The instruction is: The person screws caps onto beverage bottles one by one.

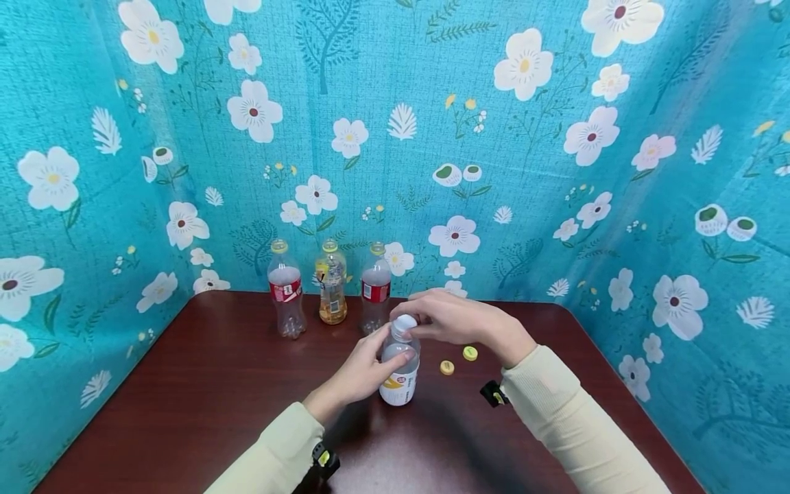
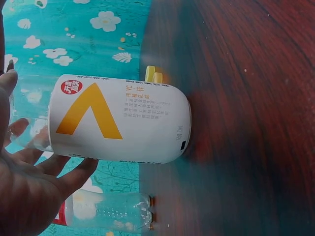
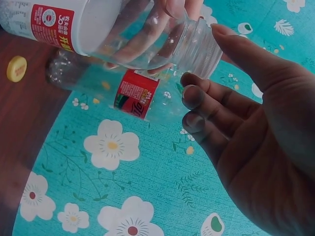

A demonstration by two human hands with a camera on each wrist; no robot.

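A clear plastic bottle (image 1: 399,390) with a white label and an orange V-shaped mark stands upright on the dark table. My left hand (image 1: 365,369) holds it round the shoulder, thumb across the front. In the left wrist view, the fingers (image 2: 78,174) reach behind the bottle's upper part. At the top, my right hand (image 1: 453,317) pinches the white bottle cap (image 1: 404,322) between thumb and fingers. The right wrist view has the thumb and fingertips right at the ribbed cap (image 3: 211,49), on the bottle's neck.
Behind, an uncapped bottle with a red label (image 1: 286,295), an amber-tinted bottle (image 1: 333,288) and another red-label bottle (image 1: 375,291) stand in a row. Two yellow caps (image 1: 447,368) lie right of the held bottle. A flowered blue curtain (image 1: 395,171) surrounds the brown table (image 1: 259,398).
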